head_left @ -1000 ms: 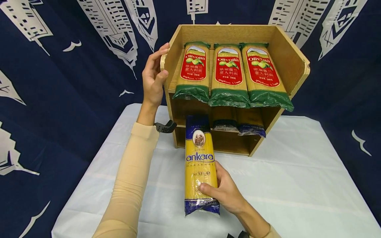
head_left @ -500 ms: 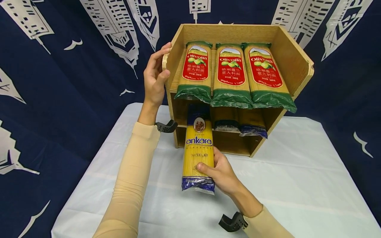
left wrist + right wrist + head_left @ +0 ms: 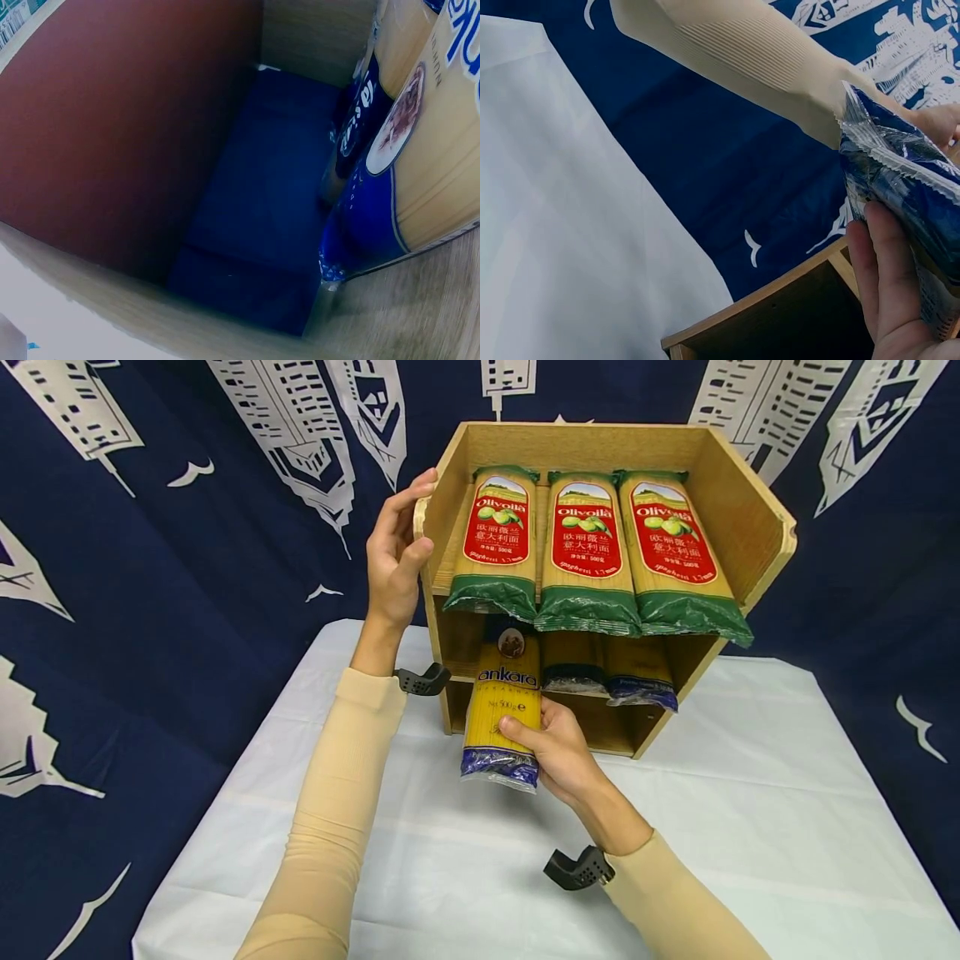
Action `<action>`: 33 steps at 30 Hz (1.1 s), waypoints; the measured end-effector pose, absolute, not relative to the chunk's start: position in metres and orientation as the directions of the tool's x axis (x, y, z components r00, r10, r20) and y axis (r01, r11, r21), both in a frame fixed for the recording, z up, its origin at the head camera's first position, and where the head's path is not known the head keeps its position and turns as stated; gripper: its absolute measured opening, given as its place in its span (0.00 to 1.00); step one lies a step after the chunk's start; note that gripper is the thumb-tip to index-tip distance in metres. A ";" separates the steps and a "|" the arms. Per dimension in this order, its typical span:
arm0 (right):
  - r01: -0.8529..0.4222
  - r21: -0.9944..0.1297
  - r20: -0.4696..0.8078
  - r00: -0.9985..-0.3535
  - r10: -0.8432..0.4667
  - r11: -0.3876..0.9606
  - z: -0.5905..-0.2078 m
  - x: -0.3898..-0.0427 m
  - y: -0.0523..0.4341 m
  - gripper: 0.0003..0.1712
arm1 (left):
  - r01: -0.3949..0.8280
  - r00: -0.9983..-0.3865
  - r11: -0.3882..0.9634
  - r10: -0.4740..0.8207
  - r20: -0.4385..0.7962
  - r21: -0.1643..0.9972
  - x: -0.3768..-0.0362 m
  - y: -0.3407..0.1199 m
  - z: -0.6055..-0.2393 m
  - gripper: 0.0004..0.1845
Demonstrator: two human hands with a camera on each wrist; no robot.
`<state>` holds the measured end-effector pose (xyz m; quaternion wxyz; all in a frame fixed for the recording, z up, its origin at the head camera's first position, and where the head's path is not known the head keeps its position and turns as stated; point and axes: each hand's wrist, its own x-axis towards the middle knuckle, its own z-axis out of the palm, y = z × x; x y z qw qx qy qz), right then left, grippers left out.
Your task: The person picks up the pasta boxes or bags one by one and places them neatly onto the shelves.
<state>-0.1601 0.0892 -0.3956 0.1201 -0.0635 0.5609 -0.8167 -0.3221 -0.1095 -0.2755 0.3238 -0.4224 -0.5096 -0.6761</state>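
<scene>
In the head view my right hand (image 3: 562,747) grips a yellow and blue pack of spaghetti (image 3: 501,727) by its near end, thumb on top. Its far end reaches into the left part of the middle compartment of a small wooden shelf (image 3: 750,547). The left wrist view shows the front end of this spaghetti pack (image 3: 427,150) close over the shelf board, beside another pack (image 3: 367,105). In the right wrist view, fingers (image 3: 896,277) lie beneath its clear-and-blue end. My left hand (image 3: 395,560) holds the shelf's left side panel, thumb at the front edge.
Three green-ended spaghetti packs (image 3: 587,539) lie side by side on the top tier, their ends overhanging the front. Two blue-ended packs (image 3: 641,672) occupy the middle tier's right. The shelf stands on a white-covered table (image 3: 750,827) before a dark blue patterned cloth (image 3: 225,568).
My right hand has moved forward, sliding the spaghetti pack farther into the middle compartment at the left. The left hand keeps its hold on the side panel.
</scene>
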 end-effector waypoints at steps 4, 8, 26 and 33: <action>0.146 -0.927 -0.052 -0.962 -0.267 -0.346 -0.397 -0.161 0.090 0.29 | 0.869 -0.434 -0.268 -0.007 0.901 0.416 -0.322 -0.110 -0.276 0.43; 0.135 -0.920 -0.022 -0.955 -0.294 -0.367 -0.399 -0.149 0.090 0.32 | 0.869 -0.437 -0.262 -0.010 0.900 0.419 -0.322 -0.110 -0.275 0.43; -0.068 -0.976 0.128 -0.950 -0.286 -0.209 -0.398 -0.104 0.091 0.52 | 0.868 -0.442 -0.261 -0.017 0.897 0.423 -0.323 -0.111 -0.274 0.40; -0.112 -0.975 0.162 -0.950 -0.266 -0.194 -0.401 -0.115 0.092 0.39 | 0.862 -0.445 -0.270 -0.003 0.895 0.428 -0.322 -0.109 -0.275 0.41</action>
